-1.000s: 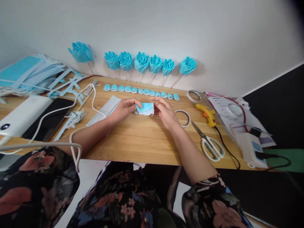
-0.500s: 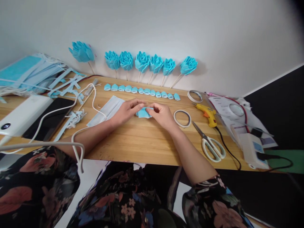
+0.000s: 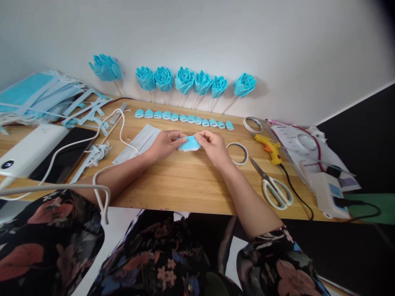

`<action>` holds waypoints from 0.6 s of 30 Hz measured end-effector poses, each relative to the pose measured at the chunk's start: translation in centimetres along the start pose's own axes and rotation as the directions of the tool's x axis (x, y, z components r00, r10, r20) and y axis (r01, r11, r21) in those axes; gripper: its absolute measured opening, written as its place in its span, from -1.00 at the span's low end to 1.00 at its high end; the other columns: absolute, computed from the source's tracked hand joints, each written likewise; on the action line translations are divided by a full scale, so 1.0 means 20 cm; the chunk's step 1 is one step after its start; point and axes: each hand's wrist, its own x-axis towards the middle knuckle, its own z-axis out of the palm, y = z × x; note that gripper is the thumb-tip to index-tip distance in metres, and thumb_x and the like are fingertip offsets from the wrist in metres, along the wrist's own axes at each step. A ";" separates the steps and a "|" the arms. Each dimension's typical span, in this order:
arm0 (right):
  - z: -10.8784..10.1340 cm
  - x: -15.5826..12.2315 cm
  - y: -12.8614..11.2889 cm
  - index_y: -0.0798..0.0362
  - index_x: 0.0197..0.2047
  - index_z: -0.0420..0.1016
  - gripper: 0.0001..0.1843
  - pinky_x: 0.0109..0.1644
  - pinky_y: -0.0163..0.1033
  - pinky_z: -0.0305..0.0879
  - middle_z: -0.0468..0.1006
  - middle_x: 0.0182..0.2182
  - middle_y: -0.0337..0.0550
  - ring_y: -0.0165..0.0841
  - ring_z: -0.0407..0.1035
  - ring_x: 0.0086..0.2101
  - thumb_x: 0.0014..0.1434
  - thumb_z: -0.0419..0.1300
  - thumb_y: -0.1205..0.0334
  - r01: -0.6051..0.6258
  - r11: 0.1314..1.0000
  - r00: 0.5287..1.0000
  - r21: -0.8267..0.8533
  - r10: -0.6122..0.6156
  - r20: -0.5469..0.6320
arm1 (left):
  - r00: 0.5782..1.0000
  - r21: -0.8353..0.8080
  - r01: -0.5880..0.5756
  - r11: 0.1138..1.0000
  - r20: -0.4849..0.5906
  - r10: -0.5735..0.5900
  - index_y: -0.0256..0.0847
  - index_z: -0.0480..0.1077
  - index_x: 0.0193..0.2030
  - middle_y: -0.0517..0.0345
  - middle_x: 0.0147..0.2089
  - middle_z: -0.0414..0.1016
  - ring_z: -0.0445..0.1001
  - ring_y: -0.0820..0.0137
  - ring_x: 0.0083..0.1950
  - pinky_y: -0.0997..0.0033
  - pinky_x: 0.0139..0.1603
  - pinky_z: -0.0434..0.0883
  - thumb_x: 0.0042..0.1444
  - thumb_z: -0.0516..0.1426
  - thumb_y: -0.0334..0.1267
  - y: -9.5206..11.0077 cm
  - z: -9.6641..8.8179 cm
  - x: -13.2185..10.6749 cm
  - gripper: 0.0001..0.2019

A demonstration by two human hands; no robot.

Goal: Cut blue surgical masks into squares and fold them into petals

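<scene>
Between my hands is a small piece of light-blue mask fabric (image 3: 190, 144), just above the wooden table. My left hand (image 3: 166, 144) pinches its left end between thumb and fingers. The upper right corner is gripped by my right hand (image 3: 212, 146). Beyond them runs a row of small folded blue fabric petals (image 3: 166, 115). To the left of my left hand lies a flattened pale face mask (image 3: 140, 142). A ring of tape (image 3: 237, 153) lies just right of my right hand.
Blue fabric roses (image 3: 185, 80) on sticks lean along the wall. White-handled scissors (image 3: 273, 189), a yellow glue gun (image 3: 269, 149) and another tape roll (image 3: 253, 125) are at right. At left are stacked masks (image 3: 37, 92), cut strips, a white power bank (image 3: 32, 146), a dark phone (image 3: 63, 154) and a looping white cable (image 3: 106, 190).
The blue fabric piece has been tilted and spread out so more of it shows. My right hand has shifted slightly right and its grip is now at the upper corner.
</scene>
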 end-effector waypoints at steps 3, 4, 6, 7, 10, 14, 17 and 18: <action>0.00 0.00 -0.01 0.05 -0.37 0.49 -0.70 -0.28 -0.27 0.24 0.48 -0.46 -0.25 -0.39 0.31 -0.41 0.15 0.24 -0.03 0.023 0.999 1.000 -0.048 -0.023 -0.006 | 1.000 0.026 0.017 1.000 -0.006 -0.017 -0.23 0.49 -0.38 0.22 -0.57 0.39 0.32 0.48 -0.53 0.46 -0.47 0.26 0.09 0.24 0.01 0.00 0.00 0.00 -0.70; -0.01 0.00 -0.02 0.05 -0.37 0.49 -0.70 -0.28 -0.27 0.24 0.48 -0.46 -0.25 -0.40 0.31 -0.41 0.15 0.24 -0.03 0.028 0.998 1.000 -0.051 -0.028 -0.001 | 1.000 0.023 0.020 1.000 -0.004 -0.020 -0.22 0.48 -0.38 0.23 -0.59 0.38 0.32 0.48 -0.55 0.46 -0.49 0.26 0.09 0.24 0.00 0.00 0.00 -0.01 -0.70; -0.01 -0.01 -0.03 0.05 -0.35 0.50 -0.70 -0.26 -0.27 0.26 0.50 -0.43 -0.24 -0.39 0.33 -0.39 0.15 0.25 -0.04 0.021 0.999 0.999 -0.036 -0.020 0.030 | 1.000 0.001 0.026 1.000 -0.004 -0.026 -0.22 0.48 -0.37 0.23 -0.58 0.39 0.32 0.48 -0.56 0.47 -0.50 0.28 0.09 0.25 0.00 0.00 0.01 -0.01 -0.71; -0.01 -0.01 -0.04 0.05 -0.32 0.51 -0.70 -0.25 -0.26 0.27 0.52 -0.40 -0.23 -0.38 0.35 -0.37 0.15 0.26 -0.04 0.007 1.000 0.999 -0.019 -0.006 0.054 | 1.000 -0.014 0.030 0.999 -0.009 -0.030 -0.22 0.47 -0.37 0.22 -0.57 0.40 0.33 0.47 -0.55 0.46 -0.49 0.29 0.09 0.25 0.00 0.00 0.01 -0.01 -0.70; -0.01 -0.01 -0.03 0.04 -0.25 0.50 -0.71 -0.19 -0.24 0.32 0.57 -0.33 -0.21 -0.35 0.41 -0.32 0.10 0.31 -0.01 -0.043 0.999 0.993 0.028 0.039 0.111 | 0.999 -0.058 0.032 0.998 -0.041 -0.034 -0.23 0.46 -0.39 0.18 -0.52 0.46 0.38 0.46 -0.49 0.46 -0.42 0.35 0.09 0.25 0.04 0.01 0.01 -0.02 -0.67; -0.01 -0.01 -0.01 0.04 -0.28 0.47 -0.76 -0.18 -0.23 0.33 0.56 -0.35 -0.21 -0.36 0.42 -0.33 0.10 0.30 0.05 -0.049 0.998 0.997 0.043 0.046 0.062 | 0.999 -0.118 0.045 0.992 -0.017 -0.047 -0.26 0.48 -0.36 0.12 -0.43 0.53 0.44 0.43 -0.40 0.40 -0.30 0.41 0.07 0.26 0.08 0.02 0.01 -0.02 -0.62; -0.01 -0.01 -0.02 0.02 -0.27 0.45 -0.76 -0.21 -0.23 0.34 0.53 -0.38 -0.24 -0.36 0.40 -0.35 0.11 0.28 0.04 -0.034 0.999 0.999 0.032 0.033 0.039 | 0.996 -0.157 0.084 0.984 0.054 -0.076 -0.27 0.49 -0.35 0.10 -0.36 0.58 0.48 0.41 -0.34 0.37 -0.22 0.44 0.02 0.30 0.07 0.02 0.01 -0.02 -0.62; -0.01 -0.01 -0.03 0.01 -0.27 0.44 -0.76 -0.22 -0.23 0.34 0.52 -0.38 -0.24 -0.36 0.39 -0.36 0.11 0.28 0.03 -0.027 0.999 0.999 0.018 0.027 0.039 | 0.995 -0.164 0.089 0.982 0.059 -0.080 -0.27 0.50 -0.34 0.10 -0.34 0.58 0.49 0.41 -0.33 0.37 -0.20 0.44 0.02 0.30 0.06 0.02 0.02 -0.02 -0.63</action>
